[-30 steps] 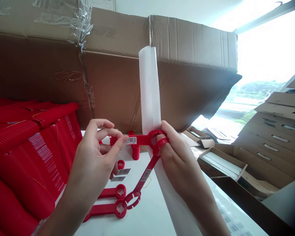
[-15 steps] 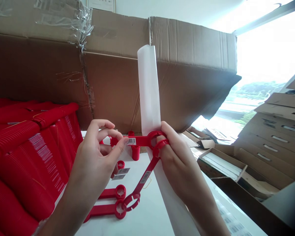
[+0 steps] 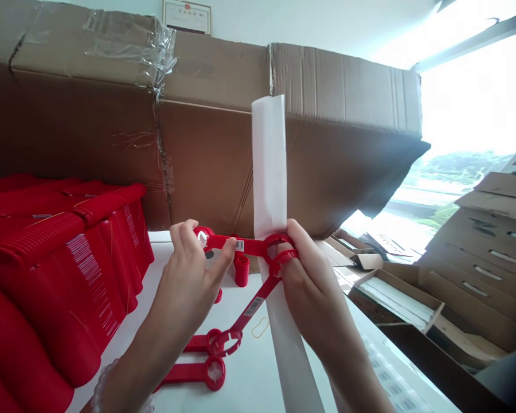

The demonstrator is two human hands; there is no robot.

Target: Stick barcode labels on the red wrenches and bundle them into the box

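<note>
L hand [image 3: 189,281] + R hand [image 3: 303,275] pinching red wrench [image 3: 236,245] horiz.

Above the white table [image 3: 249,378], the left hand [image 3: 189,287] pinches the handle of a red plastic tool [image 3: 241,245] beside its barcode sticker, while the right hand [image 3: 303,275] grips the ringed end of that tool together with a second red tool [image 3: 251,310], which slants down toward the table, and a long white paper strip [image 3: 269,172] that stands up in front of the big cardboard box [image 3: 206,126]. Left of the table lie stacks of red ribbed parts [image 3: 47,269], and on it, below the left hand, lie two more red ring-ended tools [image 3: 198,358] and a rubber band [image 3: 260,328]. Right of the table stand open cardboard boxes [image 3: 456,269].
</note>
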